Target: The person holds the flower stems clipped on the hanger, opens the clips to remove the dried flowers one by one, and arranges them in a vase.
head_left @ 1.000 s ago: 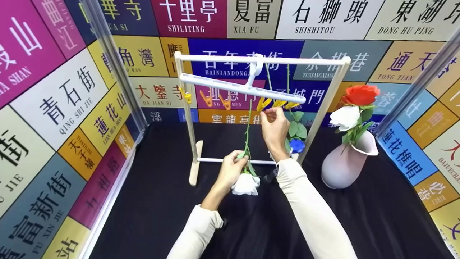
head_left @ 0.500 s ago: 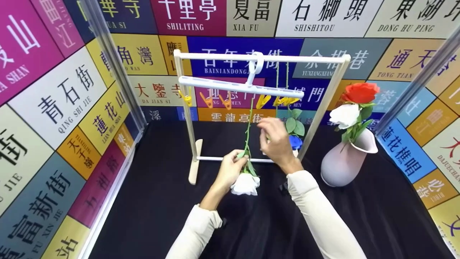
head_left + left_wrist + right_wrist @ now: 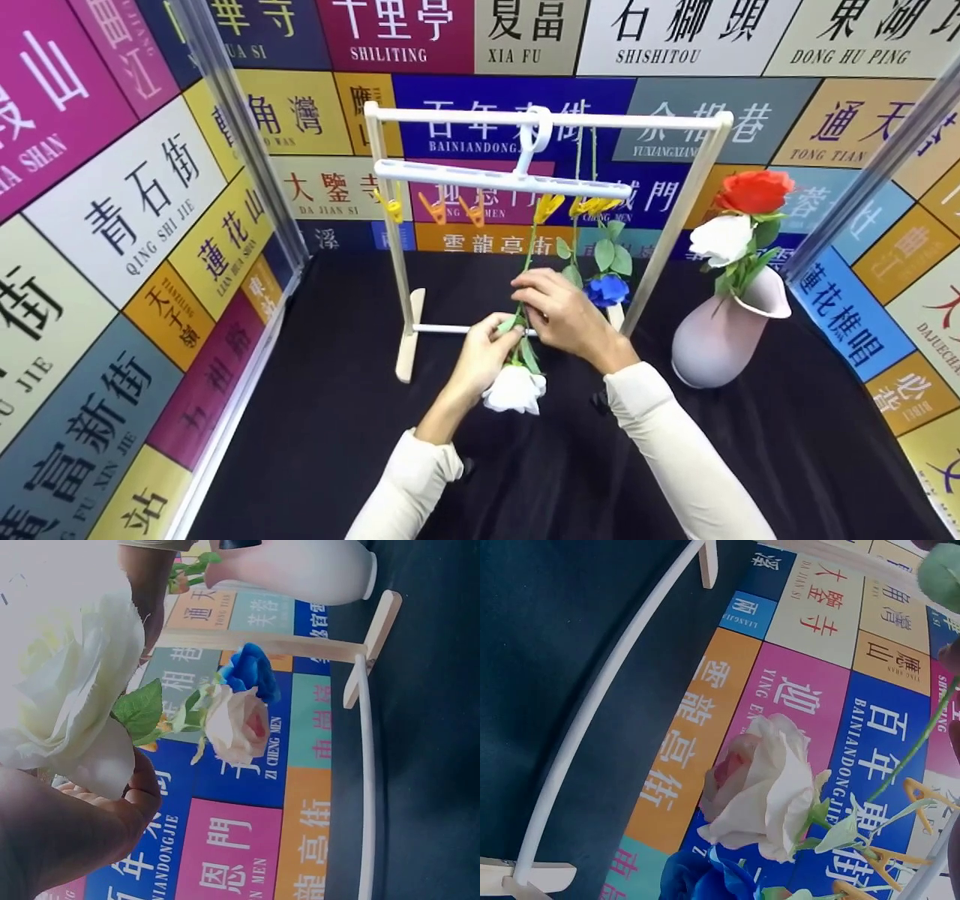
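Note:
My left hand (image 3: pixel 484 356) pinches the stem of an upside-down white rose (image 3: pixel 514 389) just above its bloom. In the left wrist view, that white rose (image 3: pixel 71 675) fills the near left side. The fingers of my right hand (image 3: pixel 570 315) are curled at the green stem, just above my left fingers. The stem slants up to a yellow clip (image 3: pixel 550 208) under the white hanger (image 3: pixel 480 177); whether the clip bites it is unclear. A blue rose (image 3: pixel 606 290) and a pale pink-white rose (image 3: pixel 761 787) hang head down from the clips at the right.
The hanger hooks over a wooden rack (image 3: pixel 450 116). Orange clips (image 3: pixel 475 210) line its left half. To the right, a pinkish vase (image 3: pixel 716 341) holds a red rose (image 3: pixel 754 192) and a white one. Black cloth (image 3: pixel 315 450) covers the table; printed panels stand behind.
My right hand has come down from the yellow clips to the white rose's stem. The stem's upper end has shifted right, to the yellow clip. The hanger has swung slightly; my left hand stays about the same.

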{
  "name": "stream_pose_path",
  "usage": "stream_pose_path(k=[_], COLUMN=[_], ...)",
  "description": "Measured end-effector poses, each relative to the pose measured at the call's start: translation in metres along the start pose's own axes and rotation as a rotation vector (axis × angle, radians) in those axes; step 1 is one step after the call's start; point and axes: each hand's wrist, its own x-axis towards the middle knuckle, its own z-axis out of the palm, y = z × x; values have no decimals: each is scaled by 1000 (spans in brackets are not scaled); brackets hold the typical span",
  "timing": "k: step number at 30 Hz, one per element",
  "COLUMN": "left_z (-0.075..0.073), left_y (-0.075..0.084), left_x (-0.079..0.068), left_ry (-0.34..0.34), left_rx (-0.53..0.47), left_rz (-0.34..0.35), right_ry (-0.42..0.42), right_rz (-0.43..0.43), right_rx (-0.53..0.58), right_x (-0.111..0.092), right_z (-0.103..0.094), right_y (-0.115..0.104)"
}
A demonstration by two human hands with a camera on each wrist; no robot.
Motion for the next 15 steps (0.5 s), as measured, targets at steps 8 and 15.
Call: stream_pose_path(k=[8, 15], left_z=[-3, -3], left_y=[1, 6], left_x=[-4, -5], left_ry=[-24, -47], left_rx=[18, 5], left_rz=[7, 6], right_ry=[18, 46], right_rz=[-36, -48], right_rx=[18, 12], right_x=[-2, -2], right_z=[0, -1], right_y=[-3, -3])
